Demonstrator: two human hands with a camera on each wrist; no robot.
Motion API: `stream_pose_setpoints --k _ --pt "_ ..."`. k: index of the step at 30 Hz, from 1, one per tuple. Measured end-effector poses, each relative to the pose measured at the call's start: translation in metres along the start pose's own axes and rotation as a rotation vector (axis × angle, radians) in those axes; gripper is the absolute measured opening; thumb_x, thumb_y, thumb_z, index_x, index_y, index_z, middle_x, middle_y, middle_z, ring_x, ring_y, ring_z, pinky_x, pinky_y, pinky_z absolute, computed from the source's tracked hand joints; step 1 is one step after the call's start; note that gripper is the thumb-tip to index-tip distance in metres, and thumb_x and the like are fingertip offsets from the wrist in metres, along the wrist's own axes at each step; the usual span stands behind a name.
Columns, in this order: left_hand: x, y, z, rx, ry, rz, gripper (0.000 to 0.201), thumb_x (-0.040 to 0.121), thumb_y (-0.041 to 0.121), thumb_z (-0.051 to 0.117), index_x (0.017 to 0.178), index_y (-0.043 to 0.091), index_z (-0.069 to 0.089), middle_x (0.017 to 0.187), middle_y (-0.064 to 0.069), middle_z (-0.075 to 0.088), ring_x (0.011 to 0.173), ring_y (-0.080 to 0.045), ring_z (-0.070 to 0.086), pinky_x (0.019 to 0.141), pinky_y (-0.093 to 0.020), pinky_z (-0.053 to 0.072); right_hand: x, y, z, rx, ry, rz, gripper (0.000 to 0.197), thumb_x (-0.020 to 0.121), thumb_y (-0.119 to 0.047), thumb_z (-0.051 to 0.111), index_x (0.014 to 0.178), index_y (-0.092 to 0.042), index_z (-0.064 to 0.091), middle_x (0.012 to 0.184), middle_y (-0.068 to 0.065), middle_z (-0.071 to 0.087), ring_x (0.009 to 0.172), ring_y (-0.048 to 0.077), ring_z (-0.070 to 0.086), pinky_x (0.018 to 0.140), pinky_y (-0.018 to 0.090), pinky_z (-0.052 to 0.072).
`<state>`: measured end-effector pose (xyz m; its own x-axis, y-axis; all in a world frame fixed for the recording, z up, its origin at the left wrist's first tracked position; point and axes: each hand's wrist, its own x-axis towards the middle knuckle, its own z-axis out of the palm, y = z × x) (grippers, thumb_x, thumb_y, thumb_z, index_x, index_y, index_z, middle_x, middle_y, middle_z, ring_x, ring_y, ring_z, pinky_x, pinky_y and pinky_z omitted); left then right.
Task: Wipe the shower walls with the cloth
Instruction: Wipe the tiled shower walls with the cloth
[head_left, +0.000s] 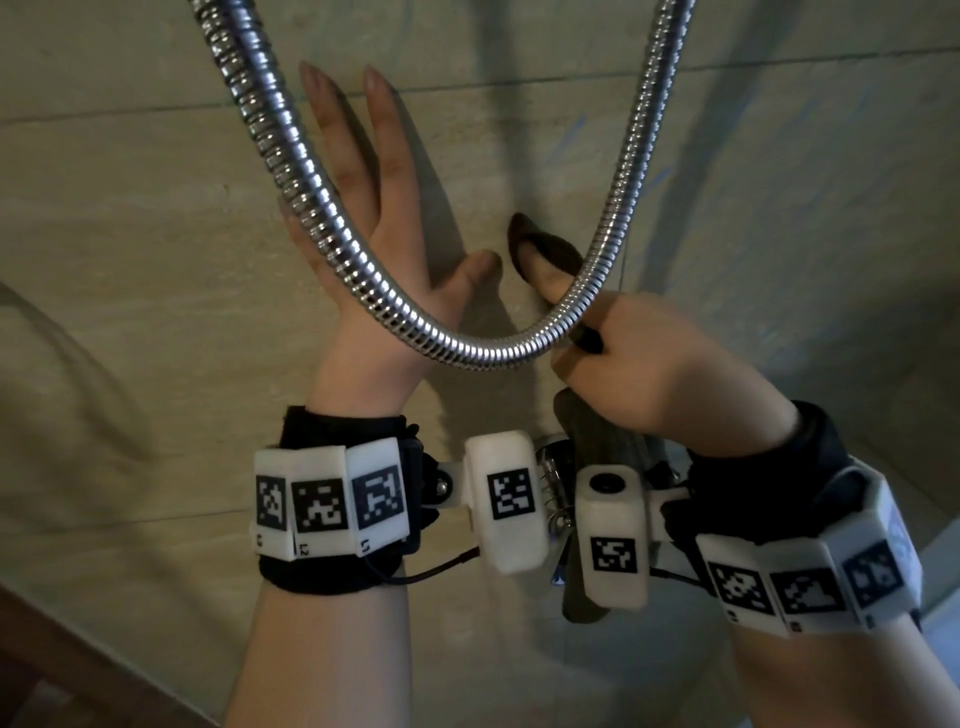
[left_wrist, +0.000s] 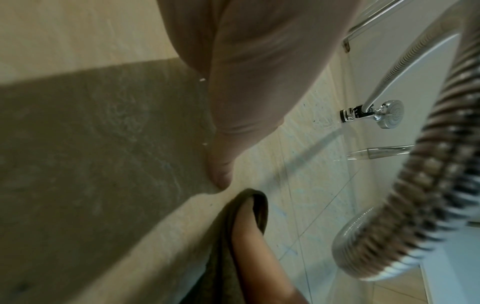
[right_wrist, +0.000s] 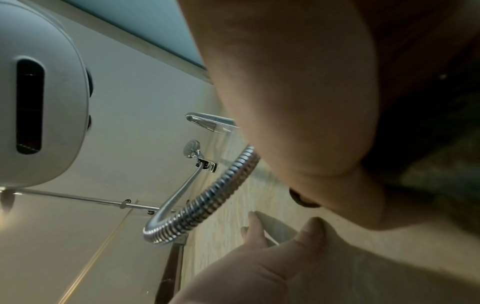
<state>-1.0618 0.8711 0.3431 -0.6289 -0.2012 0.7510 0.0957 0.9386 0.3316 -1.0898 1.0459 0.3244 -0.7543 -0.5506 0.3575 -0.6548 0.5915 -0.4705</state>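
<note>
A dark brown cloth (head_left: 544, 243) is draped over the extended forefinger of my right hand (head_left: 654, 364), which grips it and presses its tip against the beige tiled shower wall (head_left: 130, 218). The rest of the cloth hangs below that fist. My left hand (head_left: 363, 244) lies flat on the wall with straight, spread fingers, its thumb close to the cloth tip. In the left wrist view the thumb (left_wrist: 221, 174) ends just above the cloth (left_wrist: 250, 202). The right wrist view shows my right palm (right_wrist: 298, 102) and, below it, the left hand (right_wrist: 272, 257).
A chrome shower hose (head_left: 467, 353) loops in front of both hands, crossing the left hand and the right forefinger. The shower head (left_wrist: 392, 114) sits in its wall bracket further along. A glass shelf (right_wrist: 207, 121) and a white water heater (right_wrist: 39, 92) hang nearby.
</note>
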Motion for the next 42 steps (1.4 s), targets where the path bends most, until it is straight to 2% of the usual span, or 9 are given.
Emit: stream_pose_setpoints --k 6,10,15,18,25,30,34,38,42 --pt "0.000 0.002 -0.003 0.006 -0.024 -0.014 0.117 0.079 0.046 0.073 0.153 0.011 -0.009 0.158 -0.019 -0.021 0.143 -0.036 -0.022 0.111 -0.052 -0.015 0.004 -0.009 -0.006 0.093 0.034 -0.032 0.070 0.094 -0.019 0.051 0.143 -0.057 0.018 0.143 -0.028 0.035 0.130 0.010 0.041 0.105 0.024 0.036" --pt "-0.001 0.003 -0.004 0.000 -0.036 -0.016 0.117 0.079 0.045 0.073 0.153 0.013 -0.011 0.158 -0.017 -0.023 0.143 -0.032 -0.023 0.111 -0.050 -0.015 0.001 -0.012 -0.005 0.064 0.135 0.002 0.072 0.091 -0.020 0.054 0.145 -0.053 0.019 0.090 -0.011 0.063 0.084 0.018 0.059 0.085 0.038 0.049" --pt "0.000 0.003 -0.005 0.022 -0.041 -0.010 0.116 0.079 0.046 0.073 0.153 0.012 -0.011 0.157 -0.018 -0.023 0.142 -0.037 -0.023 0.109 -0.049 -0.016 0.001 -0.008 0.002 0.032 0.050 0.021 0.072 0.091 -0.021 0.054 0.144 -0.056 0.018 0.121 0.006 0.063 0.109 0.028 0.058 0.093 0.043 0.048" --pt "-0.001 0.004 -0.005 0.027 -0.050 -0.009 0.116 0.079 0.047 0.072 0.153 0.012 -0.011 0.157 -0.018 -0.023 0.142 -0.036 -0.024 0.110 -0.050 -0.016 0.001 -0.009 -0.002 0.082 0.075 -0.021 0.070 0.092 -0.019 0.054 0.144 -0.053 0.022 0.141 -0.004 0.052 0.121 0.021 0.048 0.101 0.033 0.042" --pt "-0.001 0.005 -0.005 0.023 -0.055 -0.015 0.117 0.079 0.046 0.072 0.153 0.013 -0.012 0.157 -0.018 -0.023 0.142 -0.035 -0.024 0.111 -0.053 -0.015 0.001 -0.005 0.001 0.090 0.152 0.019 0.074 0.089 -0.014 0.055 0.147 -0.046 0.022 0.121 0.025 0.059 0.112 0.043 0.052 0.096 0.055 0.043" --pt "-0.002 0.005 -0.005 0.010 -0.048 -0.007 0.114 0.082 0.044 0.071 0.152 0.013 -0.013 0.157 -0.017 -0.024 0.141 -0.033 -0.025 0.109 -0.047 -0.018 0.005 -0.010 0.007 0.063 0.091 -0.076 0.075 0.091 -0.016 0.053 0.141 -0.058 0.017 0.137 -0.017 0.051 0.113 0.014 0.057 0.091 0.023 0.046" --pt "-0.001 0.004 -0.005 0.020 -0.067 -0.014 0.114 0.082 0.045 0.070 0.152 0.014 -0.014 0.157 -0.017 -0.025 0.141 -0.033 -0.026 0.110 -0.050 -0.018 0.015 -0.017 -0.004 0.059 0.096 -0.081 0.086 0.084 -0.007 0.054 0.136 -0.064 0.018 0.106 -0.043 0.046 0.085 -0.019 0.052 0.075 -0.001 0.040" --pt "0.001 0.002 -0.005 0.038 -0.075 -0.010 0.116 0.080 0.048 0.071 0.152 0.013 -0.013 0.157 -0.018 -0.025 0.141 -0.036 -0.025 0.110 -0.052 -0.016 0.012 -0.017 -0.019 0.029 0.178 -0.013 0.081 0.084 -0.012 0.054 0.142 -0.059 0.021 0.129 0.002 0.060 0.110 0.027 0.058 0.093 0.037 0.049" --pt "0.001 0.001 -0.005 0.012 -0.071 0.009 0.115 0.080 0.047 0.071 0.152 0.013 -0.013 0.156 -0.019 -0.025 0.139 -0.031 -0.026 0.106 -0.045 -0.018 0.014 -0.014 -0.020 0.041 0.206 0.034 0.080 0.084 -0.012 0.052 0.145 -0.052 0.021 0.111 0.009 0.064 0.105 0.035 0.060 0.090 0.046 0.050"
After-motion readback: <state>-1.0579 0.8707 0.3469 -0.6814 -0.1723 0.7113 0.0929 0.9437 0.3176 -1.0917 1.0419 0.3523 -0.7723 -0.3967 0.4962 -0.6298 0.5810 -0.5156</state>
